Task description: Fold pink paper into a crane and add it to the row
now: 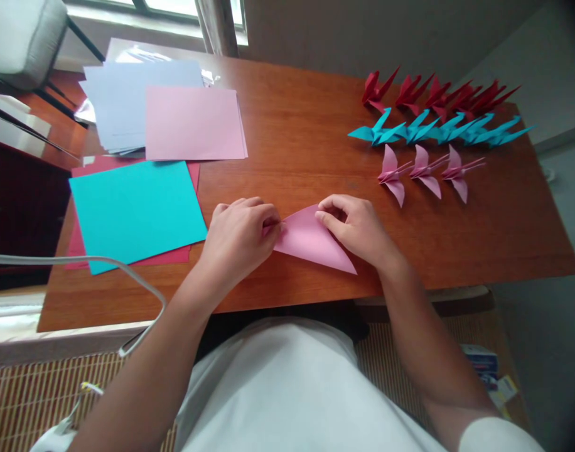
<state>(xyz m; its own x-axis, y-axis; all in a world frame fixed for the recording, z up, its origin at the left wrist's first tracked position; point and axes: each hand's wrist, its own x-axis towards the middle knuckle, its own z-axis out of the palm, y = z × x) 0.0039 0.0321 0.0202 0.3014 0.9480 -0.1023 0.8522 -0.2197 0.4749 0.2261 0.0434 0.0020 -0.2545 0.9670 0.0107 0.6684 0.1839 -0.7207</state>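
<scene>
A pink sheet of paper (311, 237), folded into a triangle, lies between my hands near the table's front edge. My left hand (247, 229) is closed at its left corner, thumb and fingers pinching the paper. At the upper edge, my right hand (353, 223) pinches the paper between thumb and forefinger. One pointed corner of the triangle reaches down to the right, below my right hand. The left corner itself is hidden by my left fingers.
On the wooden table (292, 144), red paper cranes (438, 97), turquoise cranes (424, 130) and three pink cranes (429, 172) stand in rows at right. Left lie turquoise paper (139, 210), pink sheets (193, 122) and pale sheets (122, 107). A white cable (146, 285) hangs by my left forearm.
</scene>
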